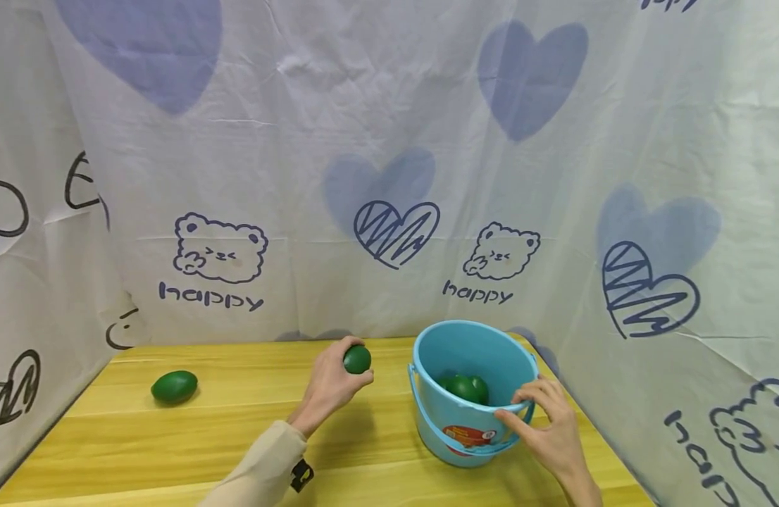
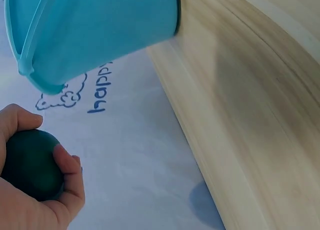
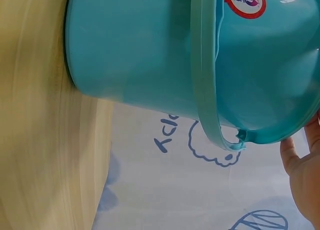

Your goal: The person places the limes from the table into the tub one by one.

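Note:
My left hand [image 1: 334, 380] grips a dark green, rounded fruit [image 1: 357, 359], raised over the table left of the bucket. In the left wrist view thumb and fingers curl round this green fruit [image 2: 33, 165]. The light blue bucket [image 1: 440, 422] stands upright on the table with its handle hanging down in front. Inside it lie several green fruits [image 1: 467, 388], partly hidden by the front wall. My right hand [image 1: 551, 422] pinches the bucket's near right rim between thumb and fingers; only part of this hand [image 3: 306, 175] shows in the right wrist view.
Another green fruit [image 1: 175, 387], with pointed ends, lies at the left of the yellow wood-grain table [image 1: 250, 422]. A white printed cloth [image 1: 301, 176] hangs behind the table and along both sides. A red label [image 1: 468, 436] is on the bucket's front.

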`<move>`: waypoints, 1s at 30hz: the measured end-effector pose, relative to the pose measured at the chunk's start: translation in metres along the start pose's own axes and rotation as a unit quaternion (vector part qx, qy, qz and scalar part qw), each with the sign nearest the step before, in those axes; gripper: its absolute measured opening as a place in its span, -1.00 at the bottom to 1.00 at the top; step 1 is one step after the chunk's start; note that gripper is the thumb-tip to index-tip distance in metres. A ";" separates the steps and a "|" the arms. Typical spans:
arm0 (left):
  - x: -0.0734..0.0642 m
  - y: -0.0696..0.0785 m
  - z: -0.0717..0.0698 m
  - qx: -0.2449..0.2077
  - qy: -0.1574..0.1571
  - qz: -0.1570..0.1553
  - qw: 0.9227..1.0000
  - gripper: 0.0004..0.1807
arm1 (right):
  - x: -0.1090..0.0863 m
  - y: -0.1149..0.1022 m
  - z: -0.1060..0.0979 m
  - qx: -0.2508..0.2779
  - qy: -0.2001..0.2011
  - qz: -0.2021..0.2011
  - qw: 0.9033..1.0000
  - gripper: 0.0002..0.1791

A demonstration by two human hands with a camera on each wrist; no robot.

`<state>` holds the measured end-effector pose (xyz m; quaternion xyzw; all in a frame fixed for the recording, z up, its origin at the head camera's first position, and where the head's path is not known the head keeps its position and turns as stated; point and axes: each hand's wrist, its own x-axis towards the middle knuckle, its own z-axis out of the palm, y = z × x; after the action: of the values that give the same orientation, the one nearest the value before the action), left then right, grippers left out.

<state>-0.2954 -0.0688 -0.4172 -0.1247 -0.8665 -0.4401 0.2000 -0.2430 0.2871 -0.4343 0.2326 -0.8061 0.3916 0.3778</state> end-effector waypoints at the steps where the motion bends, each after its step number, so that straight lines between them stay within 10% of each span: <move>1: 0.000 0.002 0.002 -0.004 0.001 0.004 1.000 -0.50 | 0.000 0.000 0.000 0.001 0.000 -0.001 1.000 -0.56; 30: 0.008 0.064 0.040 -0.072 0.025 0.100 0.992 -0.48 | 0.009 -0.035 -0.003 0.002 0.006 -0.007 1.000 -0.60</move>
<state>-0.2866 0.0010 -0.3892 -0.2139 -0.8101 -0.4825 0.2552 -0.2237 0.2686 -0.4104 0.2369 -0.8014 0.3915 0.3851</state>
